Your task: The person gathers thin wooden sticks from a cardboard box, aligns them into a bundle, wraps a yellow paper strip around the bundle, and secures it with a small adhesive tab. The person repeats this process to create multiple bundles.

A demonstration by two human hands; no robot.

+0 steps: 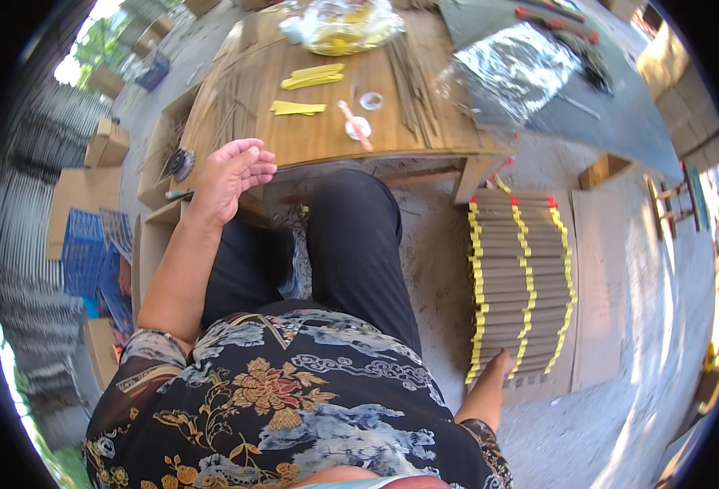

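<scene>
My left hand [235, 178] is raised in front of the wooden table's near edge, by its left corner. Its fingers are loosely bent and a little apart, and I see nothing in them. Low on my right side, my right hand [502, 362] reaches down to the near end of a row of thin brown sticks or strips [498, 281]. Yellow bands cross the row in three lines, with red bits at the far end. My right fingers are mostly hidden, so whether they grip a bundle is unclear.
On the wooden table [245, 90] lie yellow paper strips [298, 107], a tape roll [371, 101], a pink-handled tool [354, 126] and loose brown sticks [415, 90]. A dark side table [628, 106] carries crumpled clear plastic [516, 65]. Cardboard [597, 285] lies under the bundles. A blue crate [82, 253] stands left.
</scene>
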